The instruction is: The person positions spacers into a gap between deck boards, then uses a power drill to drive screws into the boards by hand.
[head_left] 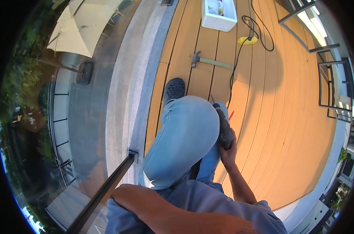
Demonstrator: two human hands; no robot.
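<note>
My right hand point(228, 153) is closed around the rear of a black power drill point(224, 132) beside my knees. Its thin bit point(212, 98) points away from me. Close to the drill, a slim red object point(231, 115) shows in part; I cannot make out its kind. My left forearm point(165, 212) crosses my body along the lower edge, and the hand itself is out of the picture. Farther off, a claw hammer point(214, 62) with a pale green handle lies across the deck boards.
A white foam box point(219, 24) holding a small bottle or tube stands at the far side. A black cord point(234, 74) runs over the deck point(286, 148) by a yellow block point(248, 40). Glass with a dark rail point(103, 191) borders the left; metal frames point(331, 84) stand right.
</note>
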